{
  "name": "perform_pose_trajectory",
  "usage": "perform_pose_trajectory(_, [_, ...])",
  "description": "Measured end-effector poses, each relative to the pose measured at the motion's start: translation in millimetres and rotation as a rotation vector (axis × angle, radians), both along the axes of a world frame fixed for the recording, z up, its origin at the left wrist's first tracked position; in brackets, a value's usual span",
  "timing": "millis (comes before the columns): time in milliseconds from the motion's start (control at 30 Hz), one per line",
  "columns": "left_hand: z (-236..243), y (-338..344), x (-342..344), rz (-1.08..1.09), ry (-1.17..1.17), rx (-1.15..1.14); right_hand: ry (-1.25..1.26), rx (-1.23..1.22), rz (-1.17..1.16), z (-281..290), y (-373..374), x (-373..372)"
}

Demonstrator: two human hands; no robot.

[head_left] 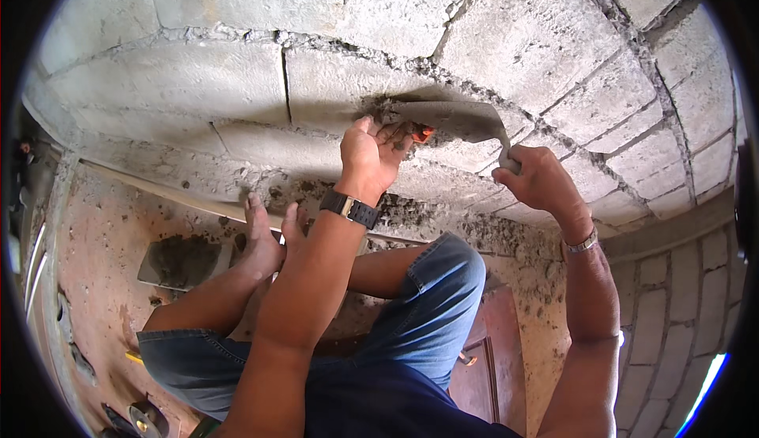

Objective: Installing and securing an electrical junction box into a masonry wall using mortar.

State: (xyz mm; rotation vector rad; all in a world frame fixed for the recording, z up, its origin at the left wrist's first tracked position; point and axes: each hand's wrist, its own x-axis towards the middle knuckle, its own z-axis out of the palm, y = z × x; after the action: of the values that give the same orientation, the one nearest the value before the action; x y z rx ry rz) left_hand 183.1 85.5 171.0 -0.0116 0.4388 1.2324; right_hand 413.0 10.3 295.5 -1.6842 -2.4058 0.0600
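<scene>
My right hand [538, 173] grips the handle of a metal trowel [462, 119], its grey, mortar-smeared blade held flat against the block wall [356, 70]. My left hand [370, 153] is raised palm up at the blade's left end, fingers curled around a small orange object [421, 134] with dark mortar on and around it; what exactly it is, I cannot make out. Grey mortar [383, 107] clings where the blade's tip meets the wall. Rough mortar joints run between the pale blocks above.
My bare feet and denim-clad knees are below. A board with dark mortar [182, 260] lies at left beside a long wooden strip [158, 189]. A reddish wooden panel [498, 359] is behind my right knee; tools [146, 418] lie at lower left; another block wall [672, 327] stands at right.
</scene>
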Motion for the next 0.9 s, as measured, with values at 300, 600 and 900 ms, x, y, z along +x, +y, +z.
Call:
perform_pose_trajectory(300, [7.8, 1.1, 5.1, 0.044, 0.023, -0.082, 0.171, 0.061, -0.16, -37.4, -30.0, 9.4])
perform_pose_trajectory(600, [-0.2, 1.5, 23.6, 0.046, 0.029, -0.045, 0.296, 0.151, -0.295, -86.5, -85.2, 24.2])
perform_pose_trajectory(900, [-32.9, -29.1, -12.8, 0.147, 0.181, -0.215, 0.482, 0.103, -0.129, -136.5, -32.6, -14.5])
